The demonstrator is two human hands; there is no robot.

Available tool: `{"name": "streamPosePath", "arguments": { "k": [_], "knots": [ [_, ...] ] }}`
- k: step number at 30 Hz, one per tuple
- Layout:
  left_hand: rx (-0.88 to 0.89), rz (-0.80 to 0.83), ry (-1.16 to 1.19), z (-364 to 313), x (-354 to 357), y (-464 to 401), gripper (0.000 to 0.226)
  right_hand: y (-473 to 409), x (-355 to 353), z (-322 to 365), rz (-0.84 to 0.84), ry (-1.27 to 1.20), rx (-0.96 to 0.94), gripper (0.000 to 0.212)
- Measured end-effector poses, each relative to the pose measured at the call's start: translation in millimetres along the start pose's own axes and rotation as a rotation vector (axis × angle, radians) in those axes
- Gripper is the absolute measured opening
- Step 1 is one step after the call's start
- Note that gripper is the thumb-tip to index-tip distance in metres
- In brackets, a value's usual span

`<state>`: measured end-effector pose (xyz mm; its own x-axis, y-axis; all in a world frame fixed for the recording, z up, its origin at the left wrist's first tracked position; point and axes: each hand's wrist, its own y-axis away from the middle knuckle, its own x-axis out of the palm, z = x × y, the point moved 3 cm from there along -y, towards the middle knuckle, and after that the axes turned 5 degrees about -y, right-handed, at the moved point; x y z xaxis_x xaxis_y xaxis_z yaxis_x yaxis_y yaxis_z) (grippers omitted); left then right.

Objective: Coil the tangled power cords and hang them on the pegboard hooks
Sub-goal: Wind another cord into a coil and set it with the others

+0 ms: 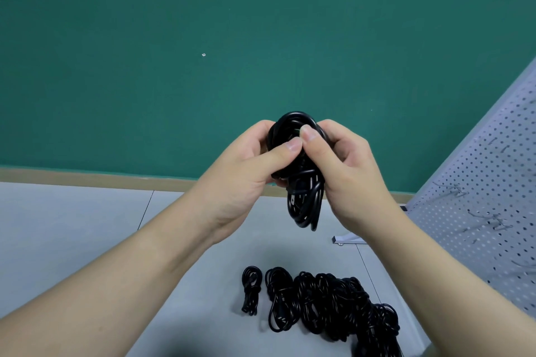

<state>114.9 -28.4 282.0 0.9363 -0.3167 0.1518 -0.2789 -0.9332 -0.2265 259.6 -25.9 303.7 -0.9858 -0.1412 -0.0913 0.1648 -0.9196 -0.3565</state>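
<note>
I hold a bundled black power cord [304, 200] up in front of me with both hands. My left hand [249, 165] grips its left side, thumb pressed on the front. My right hand [345, 159] grips the right side, thumb pinching near the top loops. The cord's lower loops hang free below my hands. On the floor below lies a tangled pile of black cords [342, 307], with a small tied coil [251, 290] and a looser coil [280, 298] to its left. The white pegboard [493, 171] with metal hooks [455, 190] stands at the right.
A green wall [203, 66] with a tan baseboard fills the background. The floor [72, 226] is light grey. The pegboard's white foot with a caster [343, 239] sticks out onto the floor near the hanging cord.
</note>
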Motion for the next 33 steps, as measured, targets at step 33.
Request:
{"name": "streamPosePath", "arguments": {
  "k": [33],
  "knots": [
    [-0.003, -0.209, -0.218, 13.5, -0.8, -5.9, 0.024, -1.9, -15.1, -23.0, 0.1, -0.034, 0.276, 0.045]
  ]
}}
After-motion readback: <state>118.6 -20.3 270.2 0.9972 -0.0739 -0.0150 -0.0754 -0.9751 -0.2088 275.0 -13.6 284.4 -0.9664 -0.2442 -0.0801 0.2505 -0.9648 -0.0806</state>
